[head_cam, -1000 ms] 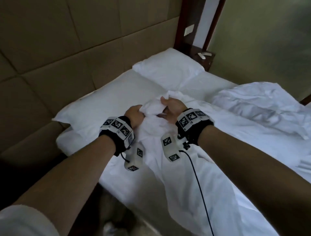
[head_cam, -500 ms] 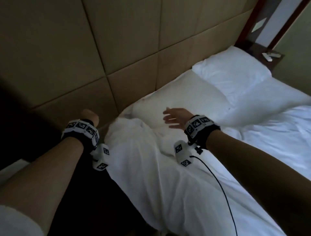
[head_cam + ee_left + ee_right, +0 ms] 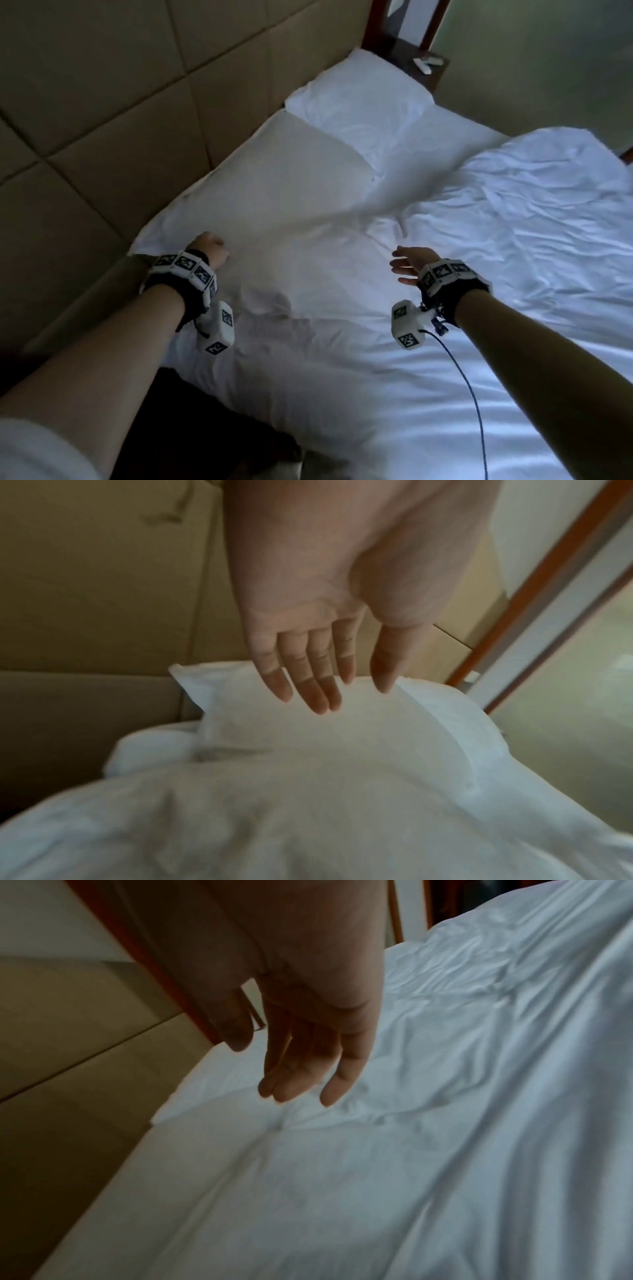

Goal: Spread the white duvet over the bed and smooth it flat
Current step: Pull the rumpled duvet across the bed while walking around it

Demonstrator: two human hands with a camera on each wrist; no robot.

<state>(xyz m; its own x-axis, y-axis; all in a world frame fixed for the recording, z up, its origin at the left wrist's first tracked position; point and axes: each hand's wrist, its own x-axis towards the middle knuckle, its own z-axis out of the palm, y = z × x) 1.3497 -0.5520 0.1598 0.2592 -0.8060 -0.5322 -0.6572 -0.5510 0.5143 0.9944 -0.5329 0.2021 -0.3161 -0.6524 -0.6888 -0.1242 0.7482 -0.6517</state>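
The white duvet [image 3: 342, 342] lies over the near side of the bed, wrinkled and bunched at the far right [image 3: 548, 178]. Its top edge ends just below the near pillow [image 3: 274, 178]. My left hand [image 3: 212, 250] hovers over that edge near the bed's left corner. In the left wrist view my left hand [image 3: 349, 693] has straight fingers and holds nothing, above the pillow [image 3: 342, 731] and duvet [image 3: 308, 818]. My right hand [image 3: 400, 269] is spread over the duvet's middle. The right wrist view shows my right hand [image 3: 260, 1069] empty above the creased duvet [image 3: 445, 1123].
A tan padded headboard [image 3: 102, 102] runs along the left. A second pillow [image 3: 359, 99] lies further along it. Beyond that stands a dark wooden nightstand [image 3: 438, 73] with small white items. A dark gap of floor [image 3: 205, 428] lies beside the bed's near edge.
A second ago both hands gripped a bunched duvet corner. The right hand let go first, the left pulled the corner toward the headboard corner, and now both hands are empty.
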